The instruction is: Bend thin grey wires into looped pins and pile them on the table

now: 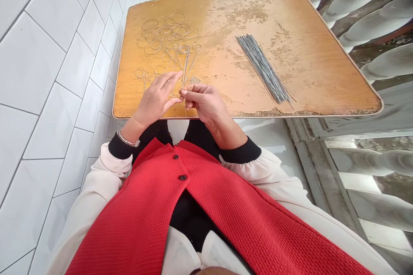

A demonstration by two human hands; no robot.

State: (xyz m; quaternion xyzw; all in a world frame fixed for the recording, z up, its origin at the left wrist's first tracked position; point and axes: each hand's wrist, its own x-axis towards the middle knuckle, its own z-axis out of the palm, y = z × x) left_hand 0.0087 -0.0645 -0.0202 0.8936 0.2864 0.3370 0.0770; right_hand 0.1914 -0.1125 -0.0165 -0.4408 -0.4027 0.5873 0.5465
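Note:
My right hand (204, 99) pinches a thin wire (186, 114) between thumb and fingertips at the table's near edge. One end of this wire hangs down below the edge. My left hand (160, 94) is beside it, fingers stretched out and thumb apart, its thumb tip close to the right fingertips. Above the hands, a narrow bundle of bent wires (186, 56) reaches up from the pinch; where it joins the held wire is partly hidden. Beyond my left hand lies a loose tangle of looped wire (166, 34), with a smaller coil (140, 74) nearer me.
The worn wooden table (222, 62) has peeling patches on its surface. A bundle of straight grey rods (264, 68) lies on its right half. A white tiled wall (74, 47) runs along the left, and a white balustrade (380, 21) borders the right.

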